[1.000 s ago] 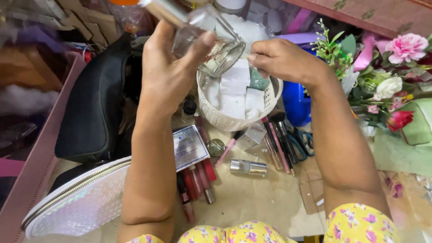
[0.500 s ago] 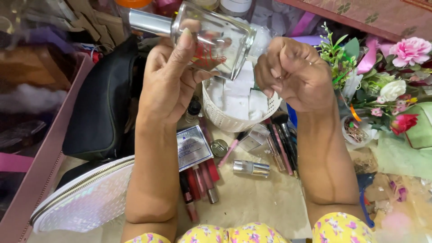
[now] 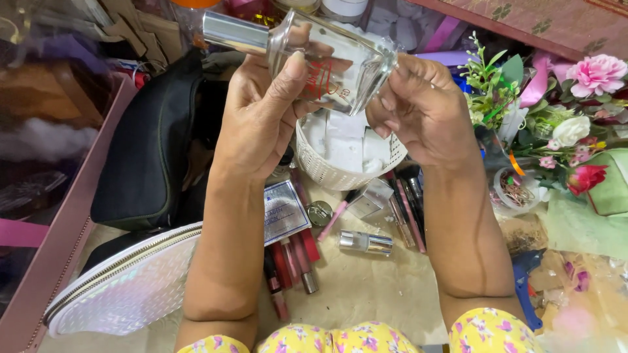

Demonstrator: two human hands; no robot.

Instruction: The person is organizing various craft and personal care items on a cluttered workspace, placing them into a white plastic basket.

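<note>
My left hand point(image 3: 261, 111) grips a clear glass perfume bottle point(image 3: 333, 62) with a silver cap point(image 3: 234, 33), held on its side above the table, cap pointing left. My right hand point(image 3: 425, 111) presses against the bottle's base end with curled fingers; something white seems tucked under them, but I cannot tell what it is. Just below the bottle stands a small white basket point(image 3: 320, 170) filled with white pads.
Lipsticks and cosmetic tubes point(image 3: 294, 255), a small silver tube point(image 3: 366, 242) and a silver compact point(image 3: 284, 210) lie on the table. A black bag point(image 3: 150, 157) and a white zip pouch point(image 3: 124, 287) sit at left. Artificial flowers point(image 3: 575, 111) stand at right.
Both hands lifted the bottle closer to the camera and turned it onto its side. My right hand moved from the basket's side to the bottle's base.
</note>
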